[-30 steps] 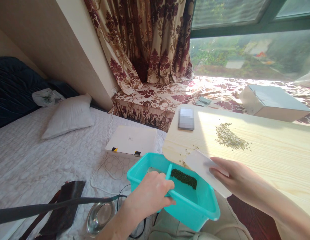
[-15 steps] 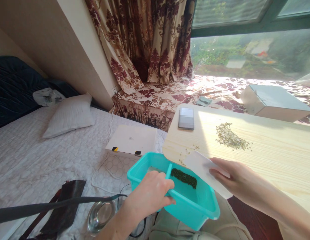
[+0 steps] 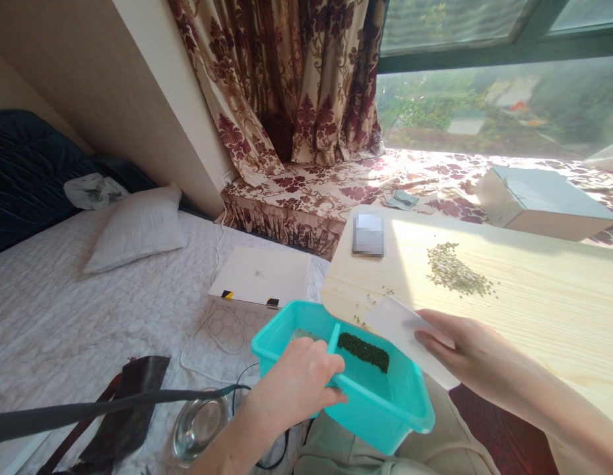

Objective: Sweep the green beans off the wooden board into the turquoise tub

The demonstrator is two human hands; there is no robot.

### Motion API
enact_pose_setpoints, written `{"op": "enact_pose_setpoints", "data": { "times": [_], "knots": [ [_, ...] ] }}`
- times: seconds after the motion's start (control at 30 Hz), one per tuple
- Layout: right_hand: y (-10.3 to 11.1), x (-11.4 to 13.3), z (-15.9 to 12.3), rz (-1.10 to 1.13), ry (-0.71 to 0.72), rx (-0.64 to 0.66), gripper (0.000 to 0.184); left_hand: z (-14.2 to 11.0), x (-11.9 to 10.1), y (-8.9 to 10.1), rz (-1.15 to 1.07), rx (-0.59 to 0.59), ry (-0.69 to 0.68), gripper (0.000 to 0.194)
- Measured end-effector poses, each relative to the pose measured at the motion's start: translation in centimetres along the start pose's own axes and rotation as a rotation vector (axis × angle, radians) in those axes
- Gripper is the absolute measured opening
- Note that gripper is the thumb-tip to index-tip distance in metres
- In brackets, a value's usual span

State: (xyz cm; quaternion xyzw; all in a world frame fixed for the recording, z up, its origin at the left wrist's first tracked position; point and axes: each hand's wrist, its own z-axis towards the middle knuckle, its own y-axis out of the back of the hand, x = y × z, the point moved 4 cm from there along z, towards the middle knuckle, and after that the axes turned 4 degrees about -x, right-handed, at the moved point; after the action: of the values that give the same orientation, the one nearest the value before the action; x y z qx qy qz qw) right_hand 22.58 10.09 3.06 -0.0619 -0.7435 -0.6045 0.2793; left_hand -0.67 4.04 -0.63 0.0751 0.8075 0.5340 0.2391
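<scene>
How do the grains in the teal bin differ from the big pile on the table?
Colour: the bin grains look dark green; the table pile looks pale greenish-tan.
Layout: the bin grains form a compact band in one compartment of the teal bin; the table pile is spread thinner on the table, with strays around it.
Light: the bin grains are shaded; the table pile is sunlit.
Shared: both are many small pieces.

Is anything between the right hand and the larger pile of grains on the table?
Nothing visible: only tabletop shows between the right hand, holding a white card, and the larger pile of grains.
</scene>
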Motion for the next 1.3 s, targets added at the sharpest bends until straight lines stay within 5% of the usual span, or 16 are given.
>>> {"op": "enact_pose_setpoints", "data": {
  "times": [0.9,1.07,1.3],
  "knots": [
    [-1.4,0.9,1.5,-0.101,0.004,-0.010,0.027,-0.1,0.2,0.2,0.028,-0.028,0.000,0.027],
    [-0.7,2.1,1.1,-0.036,0.025,0.046,0.030,0.0,0.2,0.2,0.032,-0.036,-0.001,0.028],
    [0.2,1.1,1.6,-0.129,-0.089,-0.043,0.020,-0.1,0.6,-0.2,0.034,-0.045,0.001,0.028]
  ]
}}
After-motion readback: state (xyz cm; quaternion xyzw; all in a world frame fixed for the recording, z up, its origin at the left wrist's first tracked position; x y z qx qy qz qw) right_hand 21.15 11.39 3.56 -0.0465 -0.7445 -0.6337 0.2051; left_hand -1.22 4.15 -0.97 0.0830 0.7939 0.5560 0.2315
